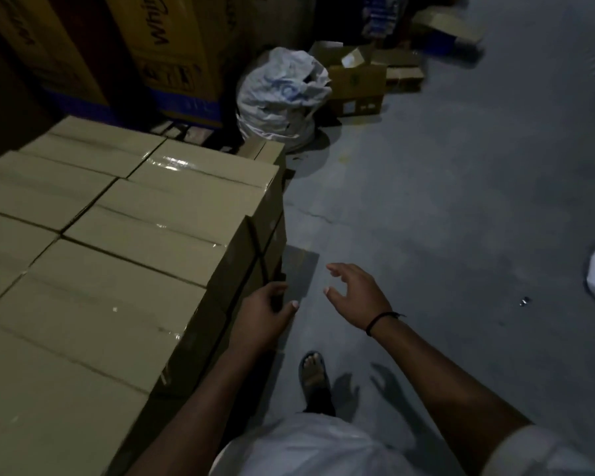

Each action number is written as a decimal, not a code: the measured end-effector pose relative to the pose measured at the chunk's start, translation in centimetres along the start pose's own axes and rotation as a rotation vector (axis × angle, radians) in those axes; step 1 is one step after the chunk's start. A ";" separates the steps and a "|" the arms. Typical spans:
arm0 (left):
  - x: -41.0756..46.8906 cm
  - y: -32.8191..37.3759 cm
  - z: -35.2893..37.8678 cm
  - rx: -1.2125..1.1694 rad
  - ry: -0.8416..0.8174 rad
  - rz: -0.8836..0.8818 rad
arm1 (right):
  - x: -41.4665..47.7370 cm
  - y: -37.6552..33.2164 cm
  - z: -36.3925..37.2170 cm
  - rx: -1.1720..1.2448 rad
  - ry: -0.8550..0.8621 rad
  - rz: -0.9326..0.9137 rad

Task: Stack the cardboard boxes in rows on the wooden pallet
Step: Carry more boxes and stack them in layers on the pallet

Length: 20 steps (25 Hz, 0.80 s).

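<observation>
A block of taped cardboard boxes point(124, 235) fills the left half of the view, stacked in tight rows with flat tops. The pallet under them is hidden. My left hand point(263, 316) hangs beside the stack's right side, fingers loosely curled and holding nothing, close to the box edge. My right hand point(352, 295) hovers over the floor to the right, fingers spread and relaxed, a black band on its wrist. Both hands are empty.
Grey concrete floor point(443, 218) stretches to the right. A white plastic sack point(282, 97) and several loose open cartons point(358, 80) lie at the back. Tall printed cartons point(172, 46) stand behind the stack. My sandalled foot point(313, 371) is below my hands.
</observation>
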<state>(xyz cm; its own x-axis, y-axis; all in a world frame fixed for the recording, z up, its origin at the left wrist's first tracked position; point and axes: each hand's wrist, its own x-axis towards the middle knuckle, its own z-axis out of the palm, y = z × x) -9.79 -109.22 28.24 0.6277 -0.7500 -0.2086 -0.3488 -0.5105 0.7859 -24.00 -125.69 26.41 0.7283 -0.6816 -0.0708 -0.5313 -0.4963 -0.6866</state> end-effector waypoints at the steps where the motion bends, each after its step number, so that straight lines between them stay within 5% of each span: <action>1: 2.8 0.9 -0.1 -0.002 -0.008 0.000 | 2.5 0.2 -0.7 0.006 -0.026 0.011; 11: 29.2 7.1 -1.7 -0.009 0.002 -0.036 | 29.1 2.9 -5.7 0.067 -0.074 -0.030; 20: 52.1 11.4 -0.8 -0.177 0.212 -0.224 | 59.1 7.0 -11.5 -0.009 -0.245 -0.152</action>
<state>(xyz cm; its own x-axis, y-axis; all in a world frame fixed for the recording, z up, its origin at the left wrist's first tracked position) 19.53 -153.77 26.79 0.8123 -0.5137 -0.2763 -0.0717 -0.5580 0.8267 10.37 -175.64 25.77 0.8823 -0.4490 -0.1413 -0.4109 -0.5882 -0.6965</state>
